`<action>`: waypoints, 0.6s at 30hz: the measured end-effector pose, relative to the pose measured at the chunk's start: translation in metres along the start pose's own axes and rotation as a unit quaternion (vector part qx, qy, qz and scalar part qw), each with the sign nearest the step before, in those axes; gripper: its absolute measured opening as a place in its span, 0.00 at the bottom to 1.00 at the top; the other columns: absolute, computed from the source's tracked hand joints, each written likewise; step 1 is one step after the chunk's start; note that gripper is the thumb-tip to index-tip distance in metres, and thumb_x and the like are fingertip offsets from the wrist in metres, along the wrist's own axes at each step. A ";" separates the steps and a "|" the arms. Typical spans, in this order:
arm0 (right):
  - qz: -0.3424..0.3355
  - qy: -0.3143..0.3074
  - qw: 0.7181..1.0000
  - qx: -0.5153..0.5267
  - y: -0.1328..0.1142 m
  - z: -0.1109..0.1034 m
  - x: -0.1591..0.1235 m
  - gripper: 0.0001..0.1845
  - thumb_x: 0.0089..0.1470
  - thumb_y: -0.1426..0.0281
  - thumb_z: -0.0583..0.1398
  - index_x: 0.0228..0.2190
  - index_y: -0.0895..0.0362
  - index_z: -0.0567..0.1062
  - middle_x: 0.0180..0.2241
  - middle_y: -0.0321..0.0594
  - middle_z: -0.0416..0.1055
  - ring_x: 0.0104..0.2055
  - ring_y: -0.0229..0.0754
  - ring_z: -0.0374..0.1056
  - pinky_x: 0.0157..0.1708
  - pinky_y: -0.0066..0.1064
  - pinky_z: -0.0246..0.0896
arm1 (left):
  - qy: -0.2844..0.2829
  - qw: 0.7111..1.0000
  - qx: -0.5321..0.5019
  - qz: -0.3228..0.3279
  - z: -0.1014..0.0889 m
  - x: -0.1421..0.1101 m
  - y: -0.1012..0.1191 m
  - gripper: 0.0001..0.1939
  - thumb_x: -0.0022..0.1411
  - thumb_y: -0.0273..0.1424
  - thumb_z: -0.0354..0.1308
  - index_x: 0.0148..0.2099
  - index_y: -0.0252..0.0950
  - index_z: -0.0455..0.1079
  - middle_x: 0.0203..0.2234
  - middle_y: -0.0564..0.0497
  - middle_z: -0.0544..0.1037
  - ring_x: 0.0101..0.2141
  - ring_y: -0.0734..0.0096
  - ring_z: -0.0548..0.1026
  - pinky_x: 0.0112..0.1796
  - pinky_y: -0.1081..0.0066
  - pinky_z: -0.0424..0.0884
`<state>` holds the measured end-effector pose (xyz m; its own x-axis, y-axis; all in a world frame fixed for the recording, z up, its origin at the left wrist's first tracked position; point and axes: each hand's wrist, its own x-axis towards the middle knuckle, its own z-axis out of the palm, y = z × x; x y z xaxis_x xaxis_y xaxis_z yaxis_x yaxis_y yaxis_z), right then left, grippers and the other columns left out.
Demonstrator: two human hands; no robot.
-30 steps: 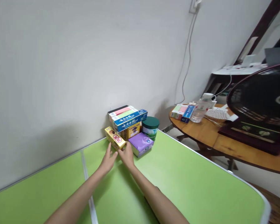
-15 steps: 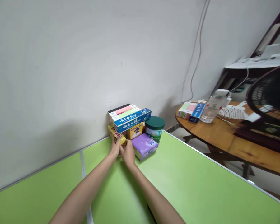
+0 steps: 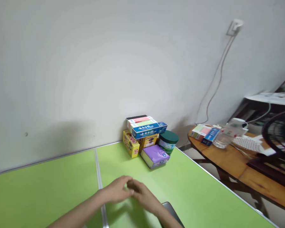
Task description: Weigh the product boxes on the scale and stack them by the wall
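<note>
My left hand (image 3: 118, 189) hovers over the green table, its thumb apart from its loosely bent fingers, with nothing in it. Its fingertips meet or overlap those of my right hand (image 3: 143, 194), which is also open and empty with curved fingers. Beyond them, near the wall, stands a yellow box (image 3: 132, 145) beside a yellow-brown box (image 3: 149, 141). A purple tissue pack (image 3: 156, 154) lies in front. A green-lidded tub (image 3: 169, 139) is on its right. Blue, green and pink toothpaste boxes (image 3: 148, 129) lie on top of the yellow boxes.
A dark, flat device (image 3: 171, 211) lies on the green table (image 3: 204, 190), partly behind my right forearm. At right, a wooden table (image 3: 225, 164) holds more toothpaste boxes (image 3: 205, 133), a clear plastic jug (image 3: 229, 133) and a fan (image 3: 280, 136). Cords hang from a wall socket (image 3: 235, 27).
Both hands have let go of the yellow box and drawn back toward me. That box now stands under the toothpaste boxes' left end. The view has shifted.
</note>
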<state>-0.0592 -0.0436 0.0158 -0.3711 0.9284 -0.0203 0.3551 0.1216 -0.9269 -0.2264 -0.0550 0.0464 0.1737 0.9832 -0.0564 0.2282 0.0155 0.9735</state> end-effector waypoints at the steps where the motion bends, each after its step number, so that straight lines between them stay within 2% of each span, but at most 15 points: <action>1: 0.000 -0.058 0.998 -0.006 -0.010 0.005 -0.019 0.17 0.43 0.74 0.61 0.39 0.58 0.78 0.41 0.44 0.78 0.47 0.51 0.73 0.50 0.40 0.65 | -0.062 0.996 0.066 0.008 -0.011 -0.027 0.001 0.16 0.45 0.33 0.66 0.40 0.42 0.78 0.38 0.50 0.81 0.42 0.54 0.78 0.49 0.60 0.70; 3: 0.009 -0.168 0.986 -0.018 -0.032 0.019 -0.054 0.23 0.44 0.74 0.62 0.45 0.55 0.77 0.49 0.44 0.75 0.54 0.51 0.68 0.56 0.42 0.59 | -0.122 0.982 0.143 0.006 -0.032 -0.080 0.004 0.17 0.47 0.32 0.64 0.43 0.47 0.77 0.39 0.52 0.81 0.45 0.53 0.77 0.56 0.54 0.63; 4: 0.012 -0.209 0.978 -0.019 -0.041 0.027 -0.069 0.26 0.44 0.74 0.62 0.48 0.54 0.75 0.52 0.44 0.73 0.56 0.51 0.66 0.58 0.42 0.56 | -0.130 0.979 0.158 -0.001 -0.042 -0.105 0.004 0.19 0.48 0.32 0.64 0.45 0.48 0.77 0.40 0.52 0.81 0.47 0.52 0.76 0.58 0.51 0.58; 6: 0.013 -0.249 0.968 -0.009 -0.054 0.047 -0.090 0.30 0.46 0.73 0.62 0.53 0.52 0.72 0.57 0.44 0.68 0.60 0.51 0.62 0.61 0.43 0.51 | -0.087 0.987 0.131 -0.029 -0.059 -0.150 -0.002 0.22 0.49 0.32 0.64 0.48 0.50 0.75 0.47 0.50 0.79 0.54 0.49 0.71 0.61 0.45 0.50; 7: 0.013 -0.250 0.968 0.002 -0.057 0.059 -0.097 0.31 0.47 0.72 0.62 0.55 0.51 0.70 0.59 0.43 0.65 0.62 0.51 0.58 0.63 0.44 0.48 | -0.039 0.992 0.113 -0.046 -0.066 -0.170 -0.008 0.22 0.51 0.33 0.63 0.50 0.50 0.74 0.51 0.49 0.76 0.58 0.49 0.67 0.61 0.45 0.48; 9: 0.037 -0.227 0.972 0.040 -0.054 0.087 -0.107 0.33 0.50 0.67 0.62 0.58 0.50 0.66 0.63 0.42 0.57 0.66 0.51 0.52 0.65 0.46 0.42 | 0.110 0.986 0.088 -0.089 -0.075 -0.209 -0.024 0.22 0.56 0.36 0.60 0.54 0.47 0.71 0.59 0.49 0.68 0.63 0.51 0.56 0.63 0.47 0.45; 11: 0.095 -0.177 0.975 0.097 -0.045 0.117 -0.116 0.35 0.53 0.61 0.61 0.61 0.50 0.60 0.65 0.43 0.53 0.67 0.51 0.50 0.64 0.48 0.45 | 0.267 0.951 0.054 -0.148 -0.077 -0.245 -0.043 0.25 0.62 0.41 0.54 0.61 0.45 0.63 0.64 0.49 0.59 0.66 0.55 0.49 0.63 0.51 0.45; 12: 0.126 -0.143 0.973 0.129 -0.040 0.132 -0.121 0.36 0.54 0.57 0.60 0.62 0.51 0.58 0.66 0.44 0.51 0.66 0.52 0.50 0.63 0.49 0.48 | 0.320 0.930 0.020 -0.181 -0.074 -0.261 -0.052 0.28 0.64 0.43 0.50 0.64 0.44 0.57 0.66 0.49 0.54 0.66 0.57 0.48 0.63 0.52 0.47; 13: 0.154 -0.110 0.969 0.158 -0.036 0.146 -0.126 0.38 0.55 0.54 0.58 0.63 0.52 0.56 0.66 0.46 0.51 0.66 0.52 0.51 0.62 0.49 0.50 | 0.347 0.914 -0.025 -0.210 -0.070 -0.275 -0.060 0.31 0.66 0.45 0.46 0.67 0.44 0.50 0.68 0.49 0.49 0.66 0.58 0.47 0.63 0.53 0.49; 15: 0.190 -0.058 0.960 0.200 -0.030 0.169 -0.135 0.40 0.55 0.50 0.56 0.63 0.54 0.55 0.66 0.47 0.50 0.66 0.53 0.51 0.61 0.49 0.53 | 0.346 0.901 -0.115 -0.233 -0.057 -0.297 -0.073 0.34 0.67 0.48 0.39 0.70 0.42 0.38 0.69 0.49 0.43 0.66 0.59 0.48 0.62 0.55 0.53; 18: 0.187 -0.050 0.957 0.217 -0.030 0.189 -0.147 0.41 0.55 0.49 0.56 0.63 0.54 0.54 0.66 0.47 0.50 0.66 0.52 0.50 0.63 0.48 0.51 | 0.314 0.906 -0.195 -0.207 -0.035 -0.309 -0.080 0.35 0.66 0.49 0.36 0.70 0.42 0.35 0.69 0.53 0.41 0.66 0.62 0.48 0.62 0.61 0.55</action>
<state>-0.1775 -0.2504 -0.0237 -0.3757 0.8380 -0.3958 0.0973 -0.3891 -0.9161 -0.3324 -0.3535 -0.0067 -0.4568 0.7864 -0.4159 -0.2274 0.3487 0.9092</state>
